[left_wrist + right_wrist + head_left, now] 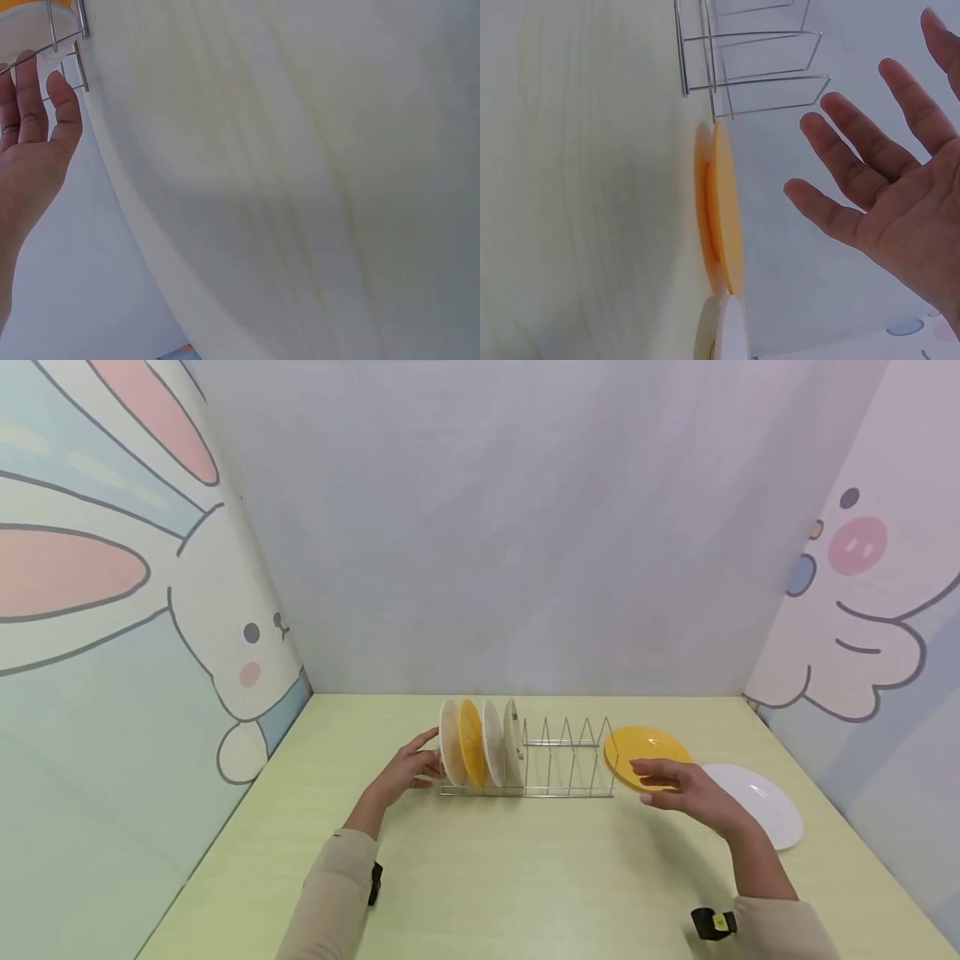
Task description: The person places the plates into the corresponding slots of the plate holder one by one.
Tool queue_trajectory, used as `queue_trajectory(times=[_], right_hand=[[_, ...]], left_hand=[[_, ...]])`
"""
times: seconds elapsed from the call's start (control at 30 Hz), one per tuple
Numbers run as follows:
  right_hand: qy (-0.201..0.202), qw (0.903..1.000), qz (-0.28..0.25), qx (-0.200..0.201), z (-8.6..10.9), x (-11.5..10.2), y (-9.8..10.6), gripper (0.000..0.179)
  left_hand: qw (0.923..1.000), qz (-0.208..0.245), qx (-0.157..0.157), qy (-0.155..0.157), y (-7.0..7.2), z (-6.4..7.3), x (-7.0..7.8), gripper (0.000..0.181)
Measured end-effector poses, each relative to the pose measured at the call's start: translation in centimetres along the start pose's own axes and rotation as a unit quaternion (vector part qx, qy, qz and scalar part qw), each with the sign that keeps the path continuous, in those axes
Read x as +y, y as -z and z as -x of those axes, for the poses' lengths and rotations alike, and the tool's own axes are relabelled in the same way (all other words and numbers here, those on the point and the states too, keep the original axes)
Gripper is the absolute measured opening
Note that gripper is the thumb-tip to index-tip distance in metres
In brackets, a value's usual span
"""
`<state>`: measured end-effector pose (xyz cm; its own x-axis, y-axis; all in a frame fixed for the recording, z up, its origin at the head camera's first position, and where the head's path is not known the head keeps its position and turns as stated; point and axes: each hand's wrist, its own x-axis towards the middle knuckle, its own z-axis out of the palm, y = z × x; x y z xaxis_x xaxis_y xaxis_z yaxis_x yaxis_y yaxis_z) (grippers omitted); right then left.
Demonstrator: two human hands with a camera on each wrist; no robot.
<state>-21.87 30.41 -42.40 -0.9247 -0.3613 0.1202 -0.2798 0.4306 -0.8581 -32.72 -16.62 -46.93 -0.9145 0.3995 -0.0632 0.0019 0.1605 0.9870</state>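
Observation:
A wire dish rack (pixel 568 793) stands on the table with several plates upright in its left half: a white plate (pixel 450 743) at the left end, a yellow plate (pixel 472 743), then two more white ones. At the rack's left end is my left hand (pixel 405 770), its fingertips right at the end wire and the outermost white plate, as the left wrist view also shows. My right hand (pixel 693 795) hovers with spread fingers and holds nothing. Below it, a yellow plate (pixel 643 752) lies flat beside the rack's right end, and a white plate (pixel 761 806) lies to its right.
The right half of the rack has bare wire slots (pixel 572 745). A pale wood-grain table (pixel 525 877) carries everything. A grey wall (pixel 510 543) rises behind, with cartoon-printed panels (pixel 247 693) along both sides.

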Motion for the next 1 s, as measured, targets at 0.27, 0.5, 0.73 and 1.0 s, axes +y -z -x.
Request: queue_trajectory(times=[0.27,0.5,0.73,1.0], right_hand=[[-0.026,0.9993,0.007,0.027,-0.6,1.5,0.2,0.052],[-0.018,0.9973,0.051,0.050,-2.1,3.6,-0.1,0.056],[-0.018,0.9964,0.058,0.060,-3.1,4.9,-0.4,0.058],[-0.040,0.9915,0.102,0.070,-3.9,5.7,-0.4,0.060]], left_hand=[[1.0000,-0.001,0.001,0.001,0.0,0.2,-0.1,0.054],[1.0000,0.003,-0.002,0.001,0.1,0.1,-0.1,0.055],[0.9999,0.008,0.000,0.006,0.0,0.1,0.0,0.056],[1.0000,0.005,0.000,0.004,0.1,0.0,-0.1,0.056]])
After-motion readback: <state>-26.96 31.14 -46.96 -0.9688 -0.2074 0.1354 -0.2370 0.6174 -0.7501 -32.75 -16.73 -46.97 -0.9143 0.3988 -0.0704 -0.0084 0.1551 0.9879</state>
